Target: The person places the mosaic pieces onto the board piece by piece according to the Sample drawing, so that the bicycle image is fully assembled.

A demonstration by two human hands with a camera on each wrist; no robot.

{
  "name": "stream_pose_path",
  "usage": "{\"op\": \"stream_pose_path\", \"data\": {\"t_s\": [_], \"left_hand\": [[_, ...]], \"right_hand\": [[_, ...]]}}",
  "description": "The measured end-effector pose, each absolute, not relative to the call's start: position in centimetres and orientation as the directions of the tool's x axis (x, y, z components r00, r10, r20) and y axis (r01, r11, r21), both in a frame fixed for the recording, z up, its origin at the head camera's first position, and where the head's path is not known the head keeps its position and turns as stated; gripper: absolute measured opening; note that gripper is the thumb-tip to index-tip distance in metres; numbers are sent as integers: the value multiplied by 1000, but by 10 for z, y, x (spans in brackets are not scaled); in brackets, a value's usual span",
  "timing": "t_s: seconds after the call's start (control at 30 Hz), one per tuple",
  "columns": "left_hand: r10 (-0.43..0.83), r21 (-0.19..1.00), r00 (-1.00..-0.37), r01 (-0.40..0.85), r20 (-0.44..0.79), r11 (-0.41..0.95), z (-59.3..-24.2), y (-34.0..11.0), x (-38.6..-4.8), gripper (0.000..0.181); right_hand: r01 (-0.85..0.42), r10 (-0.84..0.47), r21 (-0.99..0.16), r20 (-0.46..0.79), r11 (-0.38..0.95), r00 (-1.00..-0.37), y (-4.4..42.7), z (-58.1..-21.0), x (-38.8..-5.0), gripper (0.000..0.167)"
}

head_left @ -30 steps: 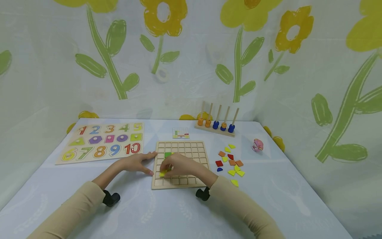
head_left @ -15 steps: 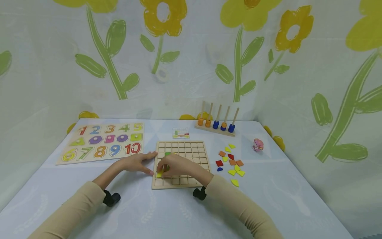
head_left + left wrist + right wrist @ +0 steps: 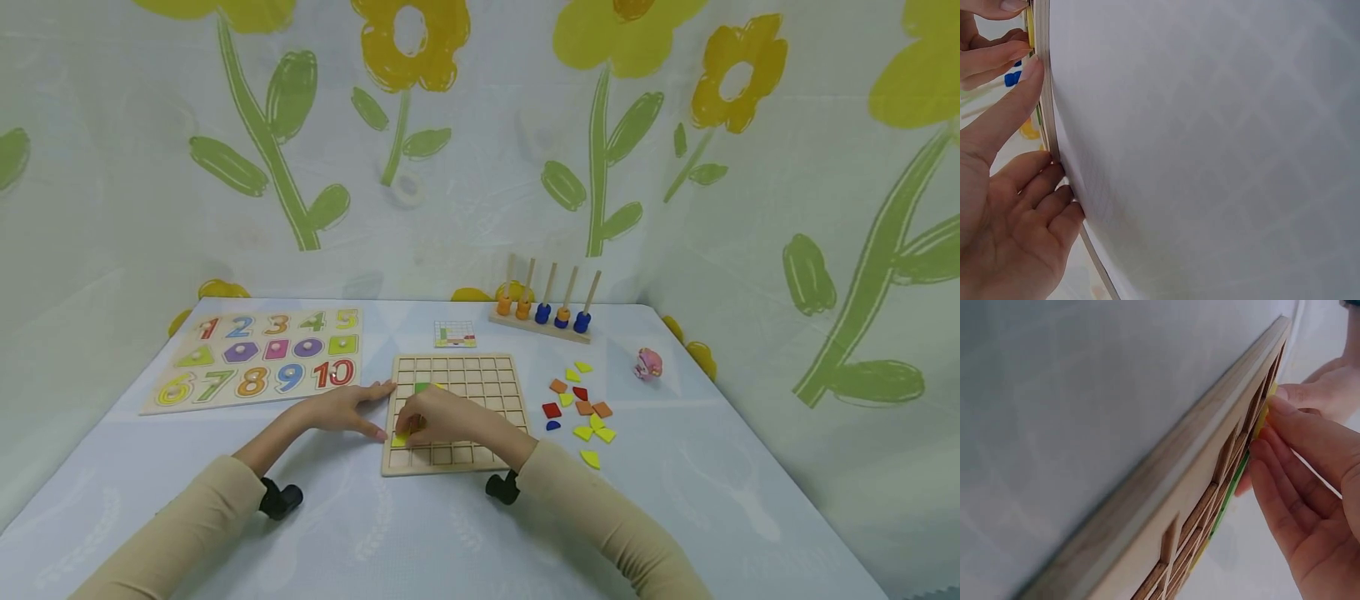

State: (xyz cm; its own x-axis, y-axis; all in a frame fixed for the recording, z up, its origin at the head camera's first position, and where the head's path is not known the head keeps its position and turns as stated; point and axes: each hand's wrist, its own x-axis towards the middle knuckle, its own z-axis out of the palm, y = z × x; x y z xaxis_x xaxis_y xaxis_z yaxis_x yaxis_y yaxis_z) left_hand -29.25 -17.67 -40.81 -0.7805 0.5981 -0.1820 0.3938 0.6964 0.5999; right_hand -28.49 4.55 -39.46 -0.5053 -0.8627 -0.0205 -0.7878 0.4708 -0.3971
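Flower-printed cloth point(image 3: 480, 208) backs a pale tabletop point(image 3: 420, 558) bearing a wooden grid board point(image 3: 491, 389). Work seems only partway: a green piece point(image 3: 422, 387) sits on the board, while many loose pieces point(image 3: 583, 407) remain to its right. The right hand point(image 3: 442, 415) has its fingers pinched on a yellow piece point(image 3: 400, 440) near the board's left edge; the left hand point(image 3: 347, 407), fingers apart, touches that edge. Compared with a second ago, the right hand and yellow piece are slightly farther left.
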Motion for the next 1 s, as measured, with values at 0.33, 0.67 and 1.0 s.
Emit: {"op": "stream_pose_path", "data": {"t_s": [0.33, 0.67, 1.0], "left_hand": [[595, 581, -783, 403, -182, 707, -408, -174, -292, 92], [582, 580, -793, 391, -183, 715, -410, -175, -292, 94], [584, 576, -792, 396, -181, 715, -411, -176, -293, 95]], "right_hand": [[-770, -836, -408, 28, 490, -547, 65, -392, -276, 14], [-729, -783, -429, 76, 534, -618, 110, -378, -268, 19], [-687, -715, -434, 128, 583, -687, 168, -369, -258, 20]]}}
